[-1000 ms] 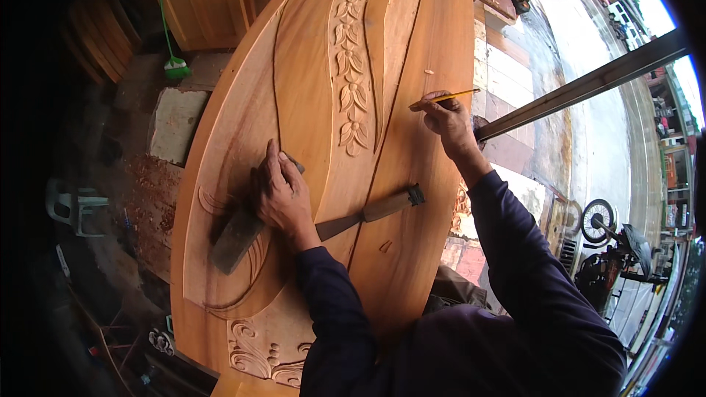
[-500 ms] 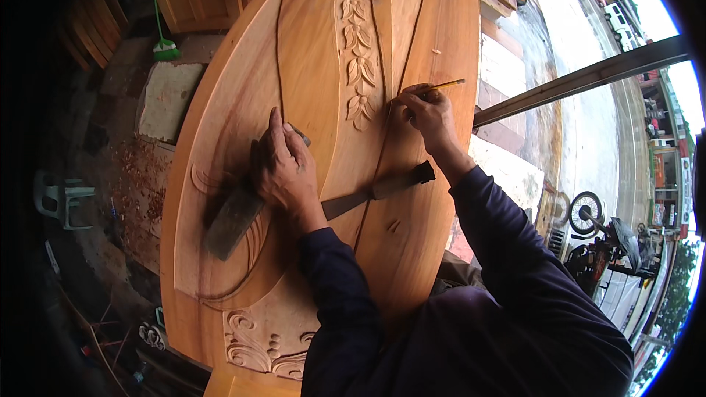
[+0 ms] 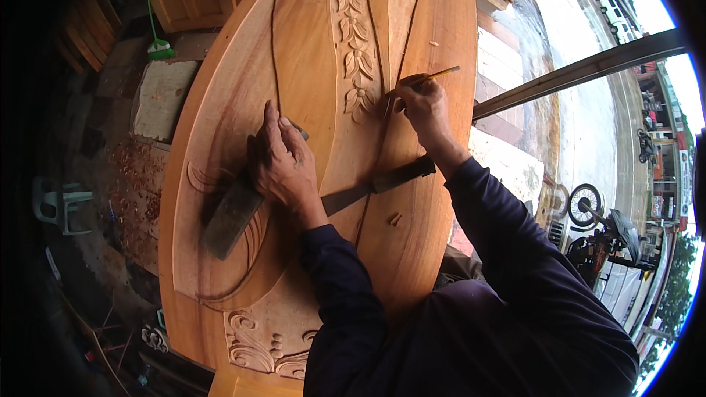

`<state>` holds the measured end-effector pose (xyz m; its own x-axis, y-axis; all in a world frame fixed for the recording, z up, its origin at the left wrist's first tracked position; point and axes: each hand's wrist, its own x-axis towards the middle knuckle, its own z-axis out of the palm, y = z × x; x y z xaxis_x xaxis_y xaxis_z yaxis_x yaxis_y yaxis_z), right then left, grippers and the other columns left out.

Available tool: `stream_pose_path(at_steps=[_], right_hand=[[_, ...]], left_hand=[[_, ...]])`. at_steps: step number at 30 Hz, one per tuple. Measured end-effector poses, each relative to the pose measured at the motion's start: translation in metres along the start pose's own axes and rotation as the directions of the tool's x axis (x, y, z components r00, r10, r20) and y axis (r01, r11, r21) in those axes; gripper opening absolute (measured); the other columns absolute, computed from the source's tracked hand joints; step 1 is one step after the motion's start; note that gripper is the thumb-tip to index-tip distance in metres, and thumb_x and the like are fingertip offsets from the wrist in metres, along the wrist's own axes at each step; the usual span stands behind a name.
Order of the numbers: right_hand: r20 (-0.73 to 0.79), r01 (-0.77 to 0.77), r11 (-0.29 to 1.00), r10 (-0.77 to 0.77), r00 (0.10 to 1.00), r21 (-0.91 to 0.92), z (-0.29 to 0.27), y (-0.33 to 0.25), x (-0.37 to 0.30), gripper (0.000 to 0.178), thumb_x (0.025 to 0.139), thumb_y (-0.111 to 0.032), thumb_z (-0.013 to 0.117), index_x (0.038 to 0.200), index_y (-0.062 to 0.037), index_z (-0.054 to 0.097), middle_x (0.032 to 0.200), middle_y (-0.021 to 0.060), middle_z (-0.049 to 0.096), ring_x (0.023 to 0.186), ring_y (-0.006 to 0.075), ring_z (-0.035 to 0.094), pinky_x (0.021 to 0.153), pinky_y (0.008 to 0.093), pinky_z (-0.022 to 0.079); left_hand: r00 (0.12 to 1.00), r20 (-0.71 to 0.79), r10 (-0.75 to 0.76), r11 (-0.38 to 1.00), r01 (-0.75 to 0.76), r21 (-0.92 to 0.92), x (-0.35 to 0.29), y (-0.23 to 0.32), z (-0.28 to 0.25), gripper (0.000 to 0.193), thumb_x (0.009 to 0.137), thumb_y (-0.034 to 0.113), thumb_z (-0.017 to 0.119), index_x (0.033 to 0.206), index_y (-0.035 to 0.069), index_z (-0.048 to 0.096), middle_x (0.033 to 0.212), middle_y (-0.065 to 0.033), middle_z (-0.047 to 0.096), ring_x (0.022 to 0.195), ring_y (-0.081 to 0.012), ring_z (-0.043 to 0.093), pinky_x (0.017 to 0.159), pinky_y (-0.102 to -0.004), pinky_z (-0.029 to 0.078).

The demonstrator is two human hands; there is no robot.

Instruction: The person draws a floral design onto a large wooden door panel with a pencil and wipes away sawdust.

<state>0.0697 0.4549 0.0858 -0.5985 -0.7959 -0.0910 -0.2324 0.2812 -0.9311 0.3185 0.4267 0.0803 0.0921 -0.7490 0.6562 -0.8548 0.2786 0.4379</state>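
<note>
Left hand (image 3: 283, 165) pressed flat on dark block (image 3: 234, 213), fingers spread, atop carved wooden panel (image 3: 309, 66). Right hand (image 3: 423, 106) pinched shut on pencil (image 3: 434, 75), right of carved leaf strip (image 3: 357, 51).

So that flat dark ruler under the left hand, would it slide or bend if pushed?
The ruler looks like stiff, thin metal. It would probably slide on the smooth wooden panel, which may be why the left hand presses it.

Smooth matt wooden panel (image 3: 309, 66); dull dark metal blade (image 3: 346, 197).
</note>
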Motion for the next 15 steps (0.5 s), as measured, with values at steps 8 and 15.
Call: stream_pose_path(at_steps=[8,15], right_hand=[[-0.105,0.005,0.999,-0.009,0.994,-0.033,0.008,0.015,0.024,0.020,0.087,-0.015,0.072,0.094,0.0042,0.071,0.079,0.0151,0.075,0.068,0.0218,0.074,0.065,0.0349,0.057],[-0.150,-0.030,0.999,0.024,0.988,-0.034,0.012,0.003,0.035,0.018,0.084,-0.011,0.072,0.091,0.0050,0.073,0.075,0.0146,0.075,0.067,0.0220,0.073,0.064,0.0340,0.056]], left_hand=[[1.000,-0.005,0.016,0.998,-0.016,-0.066,0.000,-0.003,0.005,0.031,0.100,0.014,0.064,0.131,0.013,0.068,0.101,-0.0066,0.077,0.083,-0.0300,0.071,0.081,-0.0416,0.056],[0.999,-0.024,0.023,0.996,-0.025,-0.086,0.001,-0.002,0.004,0.030,0.101,0.014,0.064,0.130,0.012,0.068,0.098,-0.0075,0.076,0.083,-0.0296,0.071,0.078,-0.0415,0.056]])
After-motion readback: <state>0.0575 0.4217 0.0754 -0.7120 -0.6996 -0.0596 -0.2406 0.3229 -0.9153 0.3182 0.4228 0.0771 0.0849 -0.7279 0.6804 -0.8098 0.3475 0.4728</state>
